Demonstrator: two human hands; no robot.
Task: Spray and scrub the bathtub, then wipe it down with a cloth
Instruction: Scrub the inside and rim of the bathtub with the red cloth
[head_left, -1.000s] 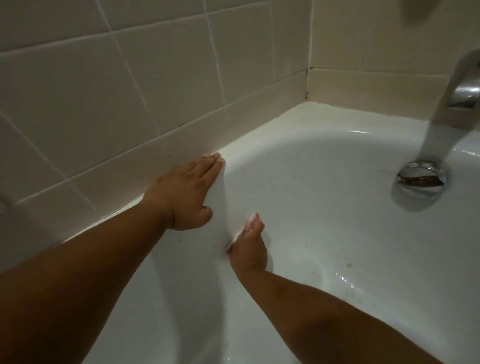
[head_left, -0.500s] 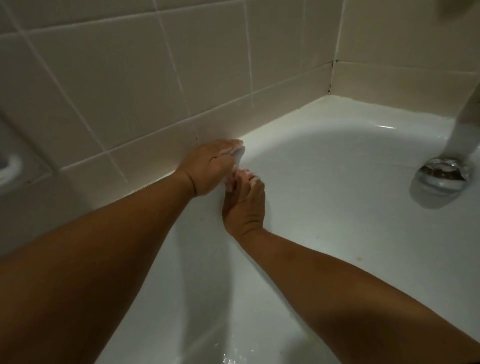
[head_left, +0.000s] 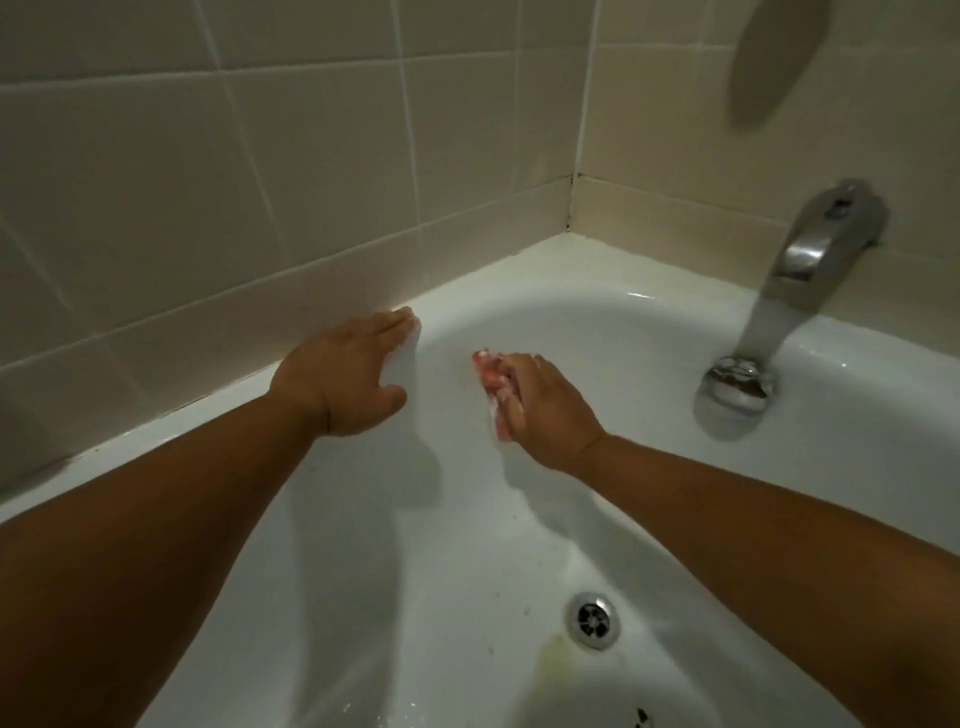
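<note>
The white bathtub fills the lower view, its far rim running along the tiled wall. My left hand rests flat on that far rim with fingers straight and the thumb over the inner edge. My right hand grips a soapy pink scrubber and presses it against the tub's inner wall, a little to the right of the left hand. Foam clings to the scrubber and my fingers.
A metal spout juts from the end wall at the right, above a round chrome overflow cover. The drain lies on the tub floor, with a yellowish stain beside it. Beige wall tiles back the rim.
My right hand has moved right along the inner wall with the scrubber, away from my left hand. My view has risen and pulled back, bringing the drain and spout into sight.
</note>
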